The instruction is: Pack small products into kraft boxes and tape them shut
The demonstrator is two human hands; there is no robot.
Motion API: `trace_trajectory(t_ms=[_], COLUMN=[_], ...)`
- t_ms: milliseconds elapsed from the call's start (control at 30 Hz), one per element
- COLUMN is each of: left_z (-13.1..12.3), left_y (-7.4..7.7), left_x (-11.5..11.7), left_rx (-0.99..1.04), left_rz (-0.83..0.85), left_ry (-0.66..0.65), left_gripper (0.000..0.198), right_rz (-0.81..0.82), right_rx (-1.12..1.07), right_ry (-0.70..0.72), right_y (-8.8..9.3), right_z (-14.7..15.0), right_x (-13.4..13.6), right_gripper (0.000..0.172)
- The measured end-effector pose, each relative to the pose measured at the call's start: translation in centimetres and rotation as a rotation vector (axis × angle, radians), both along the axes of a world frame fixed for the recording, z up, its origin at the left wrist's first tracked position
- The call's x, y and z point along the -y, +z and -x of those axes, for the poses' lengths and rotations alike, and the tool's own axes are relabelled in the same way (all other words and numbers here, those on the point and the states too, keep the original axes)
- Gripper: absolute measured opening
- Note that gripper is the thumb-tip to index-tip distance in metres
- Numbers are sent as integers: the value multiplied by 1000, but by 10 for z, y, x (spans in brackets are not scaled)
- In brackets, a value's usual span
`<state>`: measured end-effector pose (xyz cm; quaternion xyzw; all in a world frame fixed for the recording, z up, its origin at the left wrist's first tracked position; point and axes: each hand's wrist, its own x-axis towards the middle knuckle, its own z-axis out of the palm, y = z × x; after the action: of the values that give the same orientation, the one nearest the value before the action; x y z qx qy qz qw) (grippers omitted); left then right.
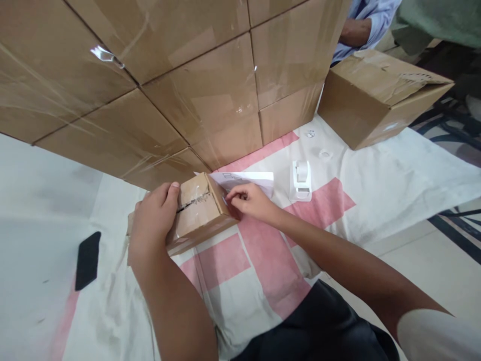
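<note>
A small cardboard box [195,205] with a torn, dark-edged seam on top lies in front of me. My left hand [156,215] is wrapped over its left end, thumb on the top. At the box's right end is my right hand [248,200], its fingers curled together in a pinch against that side; a small pale bit shows near the fingertips, too little to name. Behind that hand lies a white printed paper sheet [259,180], partly hidden by the box and fingers. A white tape dispenser [300,181] with a roll in it stands to the right.
Taped cardboard boxes [203,85] form a tall stack right behind. A larger box [361,100] stands at the right, with another person's arm [355,32] beyond it. A black phone-like slab [88,260] lies left. Beneath is a white and pink cloth [270,260].
</note>
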<state>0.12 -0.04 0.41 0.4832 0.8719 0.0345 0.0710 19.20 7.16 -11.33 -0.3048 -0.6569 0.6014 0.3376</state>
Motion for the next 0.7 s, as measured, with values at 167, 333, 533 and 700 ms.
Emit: trace_trajectory(t_ms=[167, 333, 533, 700], left_z=[3, 6, 3, 3], left_y=[-3, -6, -3, -2], left_x=[0, 0, -1, 0], left_rx=[-21, -34, -5, -7], left_rz=[-17, -36, -26, -22], left_ry=[2, -1, -4, -5], left_gripper=[45, 45, 45, 47], right_rz=[1, 38, 82, 68], right_rx=[-26, -45, -85, -78], right_ry=[14, 41, 47, 66], right_y=[0, 2, 2, 3], right_z=[-2, -1, 2, 1], right_x=[1, 1, 2, 3], right_gripper=[15, 12, 17, 10])
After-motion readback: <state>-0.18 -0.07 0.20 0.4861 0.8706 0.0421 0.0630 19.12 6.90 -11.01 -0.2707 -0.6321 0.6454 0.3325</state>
